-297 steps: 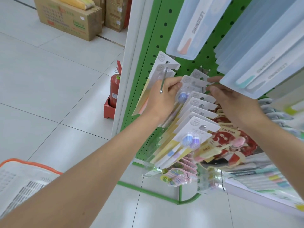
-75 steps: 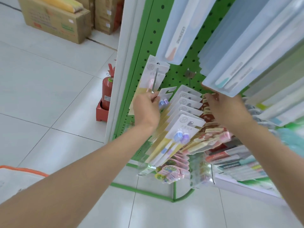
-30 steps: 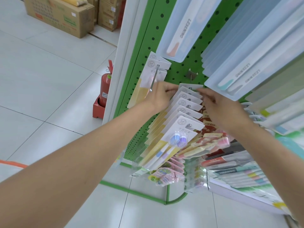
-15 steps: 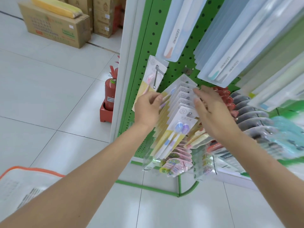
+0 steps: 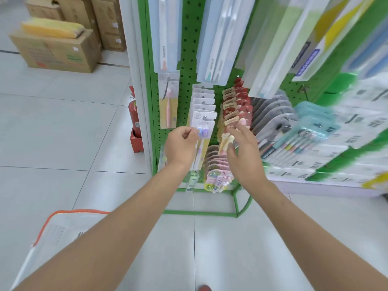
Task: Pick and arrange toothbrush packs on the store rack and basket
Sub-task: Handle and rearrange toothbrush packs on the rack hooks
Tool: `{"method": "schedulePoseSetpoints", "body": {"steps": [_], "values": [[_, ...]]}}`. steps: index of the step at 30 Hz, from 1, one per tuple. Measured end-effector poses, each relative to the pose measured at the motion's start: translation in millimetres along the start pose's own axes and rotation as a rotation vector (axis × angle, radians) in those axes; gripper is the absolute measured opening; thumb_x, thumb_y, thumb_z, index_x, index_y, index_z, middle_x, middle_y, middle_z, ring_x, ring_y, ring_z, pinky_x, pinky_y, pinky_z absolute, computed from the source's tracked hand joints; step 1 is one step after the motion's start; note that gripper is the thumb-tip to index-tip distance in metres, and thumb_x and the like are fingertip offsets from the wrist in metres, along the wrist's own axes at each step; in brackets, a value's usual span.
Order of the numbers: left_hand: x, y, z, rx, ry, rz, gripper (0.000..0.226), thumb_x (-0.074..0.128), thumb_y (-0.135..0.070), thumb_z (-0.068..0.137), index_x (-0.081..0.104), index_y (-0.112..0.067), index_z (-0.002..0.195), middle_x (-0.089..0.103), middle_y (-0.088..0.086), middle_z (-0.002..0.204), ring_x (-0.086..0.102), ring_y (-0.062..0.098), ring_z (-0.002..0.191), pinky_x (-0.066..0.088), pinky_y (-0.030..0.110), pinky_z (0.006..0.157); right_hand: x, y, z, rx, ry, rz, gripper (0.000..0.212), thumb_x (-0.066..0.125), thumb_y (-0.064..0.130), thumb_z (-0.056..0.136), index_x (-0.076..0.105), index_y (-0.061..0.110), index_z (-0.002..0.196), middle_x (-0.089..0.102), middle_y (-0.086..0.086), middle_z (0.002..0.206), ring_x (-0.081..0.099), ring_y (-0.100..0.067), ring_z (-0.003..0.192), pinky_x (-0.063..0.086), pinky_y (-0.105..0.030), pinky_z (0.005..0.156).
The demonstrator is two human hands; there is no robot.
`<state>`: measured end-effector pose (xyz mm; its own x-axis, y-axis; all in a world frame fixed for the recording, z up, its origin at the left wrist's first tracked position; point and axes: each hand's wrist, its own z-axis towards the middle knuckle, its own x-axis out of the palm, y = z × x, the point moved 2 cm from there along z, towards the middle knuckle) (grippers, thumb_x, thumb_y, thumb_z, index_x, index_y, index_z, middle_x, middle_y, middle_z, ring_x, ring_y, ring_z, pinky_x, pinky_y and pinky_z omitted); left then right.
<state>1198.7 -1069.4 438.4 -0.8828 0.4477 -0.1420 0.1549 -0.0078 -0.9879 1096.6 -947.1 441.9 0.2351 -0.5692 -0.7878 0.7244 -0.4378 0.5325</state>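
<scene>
Glossy clear-plastic, white-card toothbrush packs (image 5: 203, 115) hang on a green painted perforated-metal rack (image 5: 190, 38); matt brown cardboard boxes (image 5: 56, 52) at ten o'clock.

A red fire extinguisher (image 5: 133, 114) stands upright in a red holder (image 5: 136, 142) on the pale tiled floor (image 5: 63, 133). Farther back sit stacked cardboard boxes (image 5: 56, 53) (the nearest carries a yellow bundle (image 5: 50, 29) on top). A red shoe tip (image 5: 204, 288) shows at the bottom edge.

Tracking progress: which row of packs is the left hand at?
The white-card row, front pack with blue-purple heads; the right hand is at the red-card row.
</scene>
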Motion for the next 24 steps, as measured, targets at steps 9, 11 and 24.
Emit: {"method": "schedulePoseSetpoints", "body": {"steps": [9, 11, 24], "values": [[73.6, -30.8, -20.0, -0.12, -0.062, -0.036, 0.025, 0.06, -0.013, 0.094, 0.065, -0.024, 0.072, 0.068, 0.0, 0.075, 0.064, 0.018, 0.077, 0.056, 0.044, 0.089, -55.3, -42.5, 24.1, 0.122, 0.088, 0.239, 0.039, 0.046, 0.006, 0.098, 0.056, 0.016, 0.134, 0.056, -0.004, 0.135, 0.056, -0.02, 0.119, 0.047, -0.041, 0.101], [92.2, -34.5, -22.4, -0.123, -0.122, -0.046, 0.026, 0.06, -0.011, 0.094, 0.066, -0.024, 0.071, 0.068, 0.0, 0.073, 0.063, 0.018, 0.074, 0.057, 0.043, 0.087, -70.3, -54.9, 33.4, 0.114, 0.136, 0.265, 0.04, 0.046, 0.006, 0.098, 0.054, 0.015, 0.136, 0.056, -0.005, 0.136, 0.057, -0.02, 0.119, 0.047, -0.039, 0.102], [140.0, -44.7, -15.8, -0.342, -0.441, -0.208, 0.02, 0.056, -0.01, 0.098, 0.067, 0.003, 0.105, 0.068, 0.009, 0.087, 0.06, 0.013, 0.067, 0.051, 0.021, 0.061, -103.5, -91.3, 93.5, 0.087, 0.448, 0.381, 0.045, 0.042, 0.001, 0.101, 0.045, 0.012, 0.144, 0.05, -0.002, 0.145, 0.053, -0.013, 0.121, 0.042, -0.007, 0.087]]}}
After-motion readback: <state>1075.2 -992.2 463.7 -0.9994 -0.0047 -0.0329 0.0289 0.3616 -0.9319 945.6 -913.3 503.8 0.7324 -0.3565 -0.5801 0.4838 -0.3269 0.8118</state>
